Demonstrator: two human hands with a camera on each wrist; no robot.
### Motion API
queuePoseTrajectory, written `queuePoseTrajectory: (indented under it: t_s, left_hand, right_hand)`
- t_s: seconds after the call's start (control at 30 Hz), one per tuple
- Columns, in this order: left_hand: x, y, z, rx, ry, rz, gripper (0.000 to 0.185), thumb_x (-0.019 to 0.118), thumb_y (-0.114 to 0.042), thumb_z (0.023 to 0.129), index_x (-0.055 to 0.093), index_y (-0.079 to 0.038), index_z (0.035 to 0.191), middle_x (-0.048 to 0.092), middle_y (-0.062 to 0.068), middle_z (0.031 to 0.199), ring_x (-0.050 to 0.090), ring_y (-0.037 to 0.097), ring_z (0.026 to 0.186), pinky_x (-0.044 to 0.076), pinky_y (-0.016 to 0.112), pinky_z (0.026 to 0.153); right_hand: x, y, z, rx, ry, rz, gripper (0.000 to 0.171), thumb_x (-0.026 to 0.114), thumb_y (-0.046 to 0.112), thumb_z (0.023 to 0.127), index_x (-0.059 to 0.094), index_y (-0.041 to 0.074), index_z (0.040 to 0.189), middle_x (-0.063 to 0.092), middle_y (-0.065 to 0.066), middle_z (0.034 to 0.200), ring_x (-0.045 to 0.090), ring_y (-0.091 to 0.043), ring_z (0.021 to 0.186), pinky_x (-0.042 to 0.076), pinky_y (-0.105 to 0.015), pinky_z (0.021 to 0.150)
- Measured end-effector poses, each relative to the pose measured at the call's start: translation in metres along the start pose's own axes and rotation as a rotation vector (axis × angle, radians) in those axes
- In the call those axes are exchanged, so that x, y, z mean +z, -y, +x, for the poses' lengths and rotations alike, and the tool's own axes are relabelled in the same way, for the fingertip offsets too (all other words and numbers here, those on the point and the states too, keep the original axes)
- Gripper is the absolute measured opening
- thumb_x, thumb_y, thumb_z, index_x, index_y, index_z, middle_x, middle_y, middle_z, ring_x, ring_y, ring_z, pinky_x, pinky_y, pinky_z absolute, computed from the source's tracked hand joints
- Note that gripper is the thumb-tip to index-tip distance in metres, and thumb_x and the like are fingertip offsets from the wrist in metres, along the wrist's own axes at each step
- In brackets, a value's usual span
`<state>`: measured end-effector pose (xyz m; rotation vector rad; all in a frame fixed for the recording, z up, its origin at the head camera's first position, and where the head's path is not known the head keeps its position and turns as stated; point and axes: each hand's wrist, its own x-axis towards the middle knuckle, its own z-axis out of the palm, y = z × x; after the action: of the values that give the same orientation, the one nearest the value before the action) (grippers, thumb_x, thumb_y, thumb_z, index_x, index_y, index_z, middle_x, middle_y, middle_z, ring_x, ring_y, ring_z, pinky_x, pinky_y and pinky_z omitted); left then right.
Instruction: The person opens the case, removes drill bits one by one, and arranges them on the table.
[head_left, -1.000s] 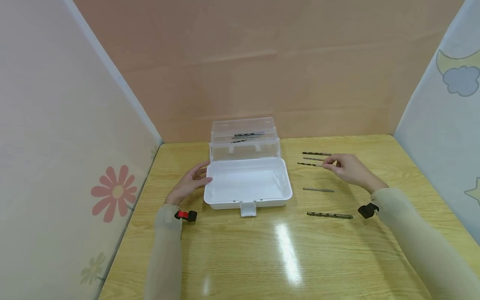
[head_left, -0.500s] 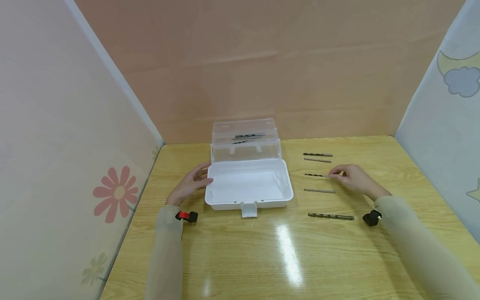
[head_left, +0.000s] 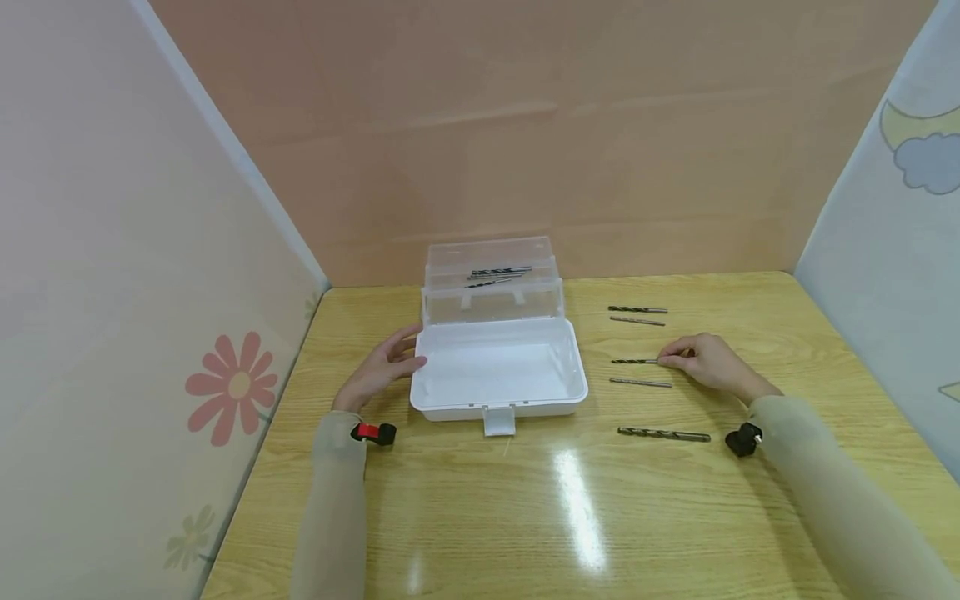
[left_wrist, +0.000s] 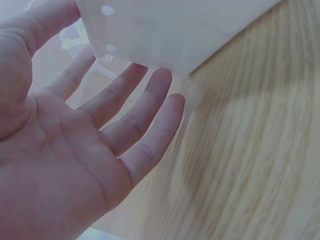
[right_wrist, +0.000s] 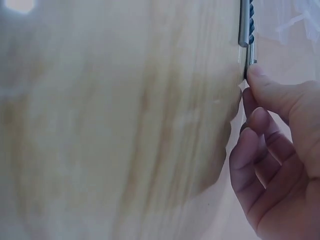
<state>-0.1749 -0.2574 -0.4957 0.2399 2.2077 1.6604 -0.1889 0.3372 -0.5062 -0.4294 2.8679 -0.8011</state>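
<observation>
Pinching a slim dark metal spiral drill bit point(head_left: 633, 361) by its shank end w/ thumb + finger, R hand point(head_left: 701, 358) sits right of the box, over the pale wood-grain tabletop point(head_left: 675, 517). Bit flat on surface or lifted: can't tell. L hand point(head_left: 386, 367): fingers extended + spread at the box's left side, thumb on the rim. White rectangular plastic box point(head_left: 495, 379) is open, clear hinged plastic lid point(head_left: 487, 252) tipped back.

Status: bits split 2 ways. Min. 3 dark + silver metal bits point(head_left: 498, 272) at the lid, overlapped, exact qty unclear. On tabletop, roughly parallel, back to front: dark spiral bit w/ silver shank point(head_left: 637, 309), thin grey metal bit point(head_left: 637, 321), held one, second thin grey metal bit point(head_left: 641, 382), thick bronze-coloured bit point(head_left: 663, 434). My read: partway; held bit not released yet, others set down. Direction (unloading vs. packing) can't tell.
</observation>
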Motion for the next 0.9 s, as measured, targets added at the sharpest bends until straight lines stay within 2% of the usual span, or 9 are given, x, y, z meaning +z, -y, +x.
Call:
queuePoseTrajectory:
  t_s: [0.33,0.5,0.73,0.9]
  left_hand:
    - [-0.0006,0.0013,0.0012,0.009,0.007,-0.012,0.074,0.072,-0.028,0.105,0.034,-0.029,0.168,0.032,0.018,0.172,0.034,0.046,0.157,0.037,0.064,0.124]
    - [-0.0003,0.0019,0.0012,0.01,0.011,-0.012,0.074,0.071,-0.03,0.105,0.033,-0.03,0.168,0.032,0.018,0.173,0.033,0.047,0.157,0.037,0.064,0.124]
    - [0.0003,-0.0005,-0.0003,-0.007,0.002,0.004,0.074,0.071,-0.034,0.105,0.033,-0.031,0.168,0.029,0.016,0.174,0.031,0.047,0.158,0.035,0.065,0.126]
    - [0.0,-0.0005,-0.0005,-0.01,0.001,0.004,0.074,0.071,-0.035,0.105,0.033,-0.031,0.168,0.03,0.015,0.174,0.032,0.046,0.157,0.034,0.065,0.126]
  right_hand:
    - [0.0,0.0002,-0.0024,0.002,-0.002,0.018,0.021,0.073,0.026,0.103,0.084,0.009,0.11,0.079,-0.018,0.116,0.056,-0.011,0.074,0.045,-0.026,0.066]
    - [-0.0005,0.0002,-0.003,0.02,0.003,0.029,0.023,0.073,0.027,0.103,0.084,0.009,0.112,0.079,-0.018,0.117,0.061,-0.012,0.081,0.048,-0.026,0.07]
    - [0.0001,-0.0011,-0.0033,0.024,-0.003,0.035,0.022,0.074,0.026,0.103,0.084,0.01,0.113,0.079,-0.018,0.118,0.069,-0.018,0.092,0.052,-0.026,0.075]
    - [-0.0001,-0.0014,-0.0025,0.031,0.005,0.046,0.023,0.074,0.028,0.103,0.084,0.011,0.114,0.079,-0.019,0.121,0.073,-0.029,0.102,0.053,-0.025,0.078]
